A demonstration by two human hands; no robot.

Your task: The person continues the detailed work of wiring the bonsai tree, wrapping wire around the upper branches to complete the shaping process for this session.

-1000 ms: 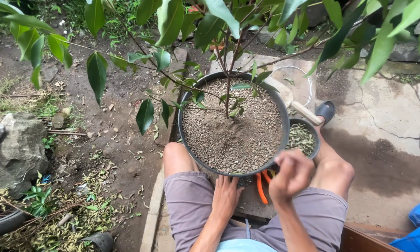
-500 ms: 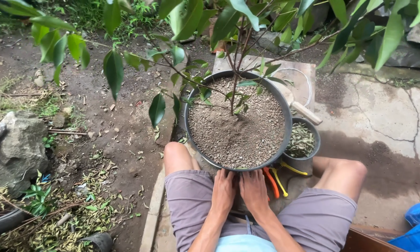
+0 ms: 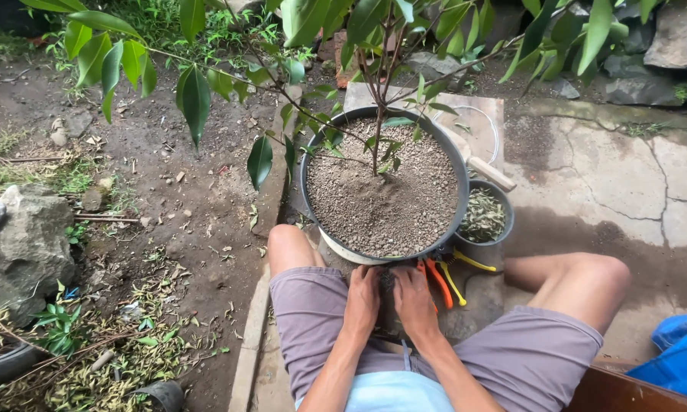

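— Where is the pot compared with the hands?

— The round black pot (image 3: 461, 183), filled with gritty soil and holding a small leafy tree (image 3: 379, 99), sits just beyond both hands, between the person's knees.

— And the hands themselves?

— The left hand (image 3: 361, 297) and right hand (image 3: 414, 299) lie side by side, fingers pointing down under the pot's near rim. Whether they grip anything, I cannot tell.

— Anything close by?

— Orange-handled pliers (image 3: 438, 281) lie just right of the right hand, beside a small dark bowl (image 3: 484, 217) of clippings.

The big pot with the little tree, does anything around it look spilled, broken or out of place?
Nothing looks spilled or broken. The big pot sits level, gravel inside. Orange and yellow-handled tools lie partly tucked under its near rim.
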